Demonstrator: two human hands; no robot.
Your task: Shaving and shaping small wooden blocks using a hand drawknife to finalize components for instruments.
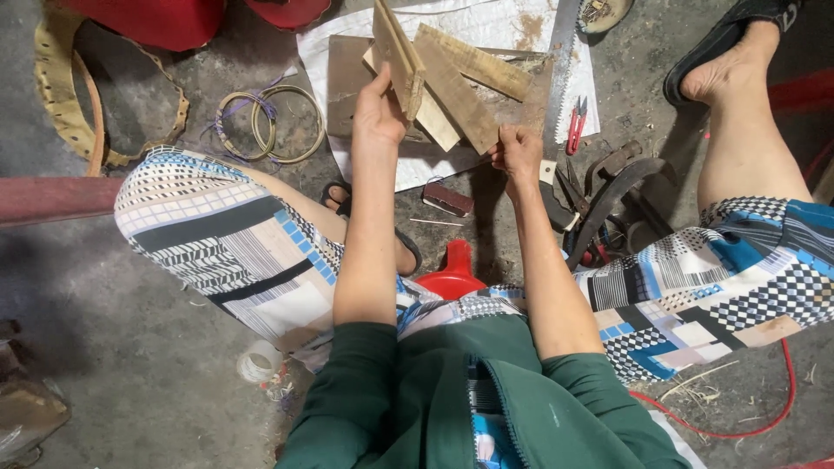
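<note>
I sit low with my knees apart above a concrete floor. My left hand [379,111] grips a thin wooden strip [398,52] standing on edge. My right hand [519,153] holds the lower end of a flat wooden board [456,91] that slants up to the left behind the strip. More wooden pieces [478,62] lie under them on a brown board [347,74] and a white sheet [443,165].
A hand saw [560,65] lies to the right of the wood, red-handled pliers [577,122] beside it. Dark metal tools [608,187] pile near my right knee. A sanding block [448,199], a red plastic piece [455,276], wire rings [269,126] and a red cable [764,417] lie about.
</note>
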